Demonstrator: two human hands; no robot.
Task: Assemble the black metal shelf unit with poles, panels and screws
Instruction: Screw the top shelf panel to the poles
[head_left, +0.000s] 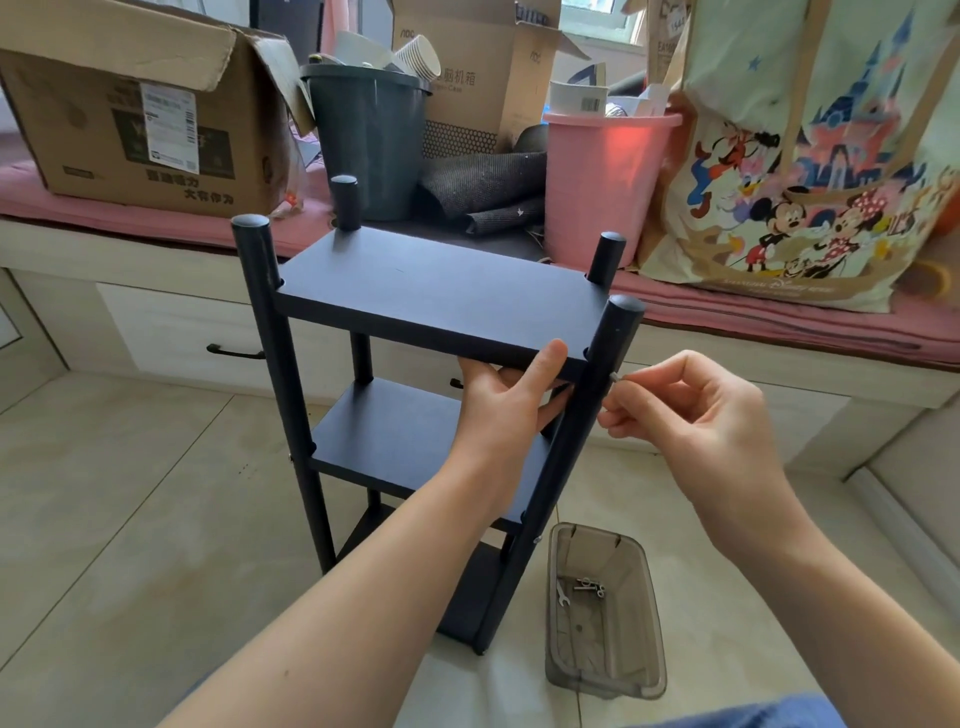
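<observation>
The black shelf unit stands upright on the tiled floor, with a top panel (436, 291), a middle panel (395, 436) and a bottom panel between several poles. My left hand (506, 402) grips the front edge of the top panel near its right corner, thumb on the edge and fingers underneath. My right hand (691, 410) pinches a small silver screw (615, 378) against the near right pole (587, 415), level with the top panel.
A smoky clear plastic tray (605, 644) holding a small wrench and loose screws lies on the floor to the right of the shelf. Behind stand a pink-cushioned bench (779, 317), cardboard boxes, a dark bin (369, 140), a pink bin (597, 182) and a cartoon-printed bag.
</observation>
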